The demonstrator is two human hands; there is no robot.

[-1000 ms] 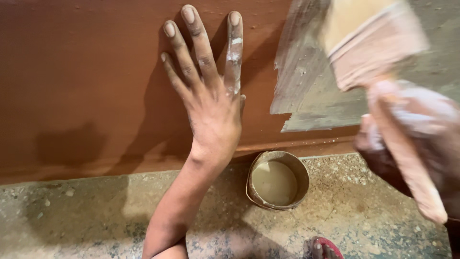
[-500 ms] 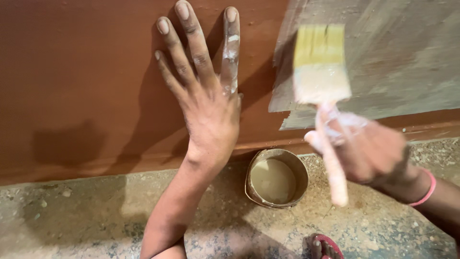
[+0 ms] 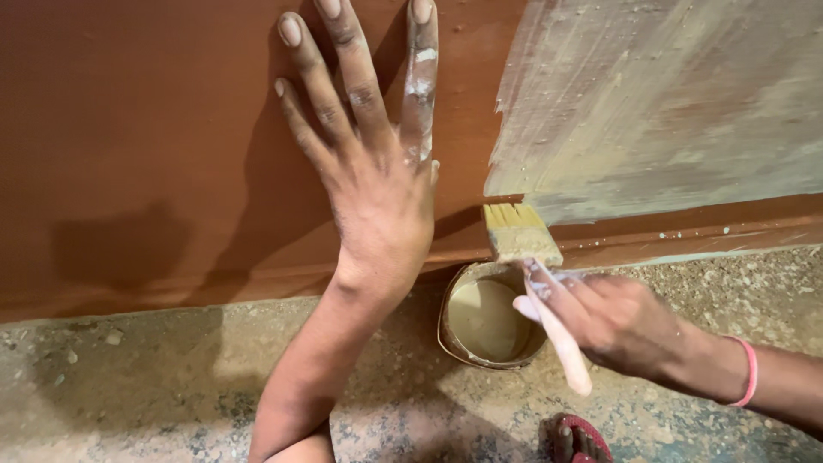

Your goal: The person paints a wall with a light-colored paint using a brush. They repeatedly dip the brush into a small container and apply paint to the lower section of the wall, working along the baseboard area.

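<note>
Head view, looking down at a reddish-brown wooden panel [image 3: 154, 146] standing on a speckled floor [image 3: 129, 377]. My right hand [image 3: 621, 321] has its grip closed around the pale handle of a flat paintbrush [image 3: 536, 283], fingers wrapped and smeared with paint; the yellowish bristles point toward 12 o'clock and touch the panel at the lower edge of the coated zone. My left hand [image 3: 377, 180] holds nothing: its grip is fully open, palm and spread fingers pressed flat on the bare wood, at 9 o'clock from the brush, with whitish paint streaked along the index finger.

Just below the bristles, at 6 o'clock, a round tin [image 3: 489, 317] of beige paint stands on the floor, close against the foot of the panel. A pink band circles the right wrist, and the tip of a red sandal [image 3: 579, 441] shows at 5 o'clock from the tin.

Progress, as I judge it: the pale painted patch [image 3: 660, 111] covers the part of the panel from 12 to 3 o'clock of the brush, thin and streaky, with brown showing through. Everything at 9 o'clock, under and beyond the left hand, is uncoated, as is the lower moulding strip. I would call the coat well short of half done in this view.
</note>
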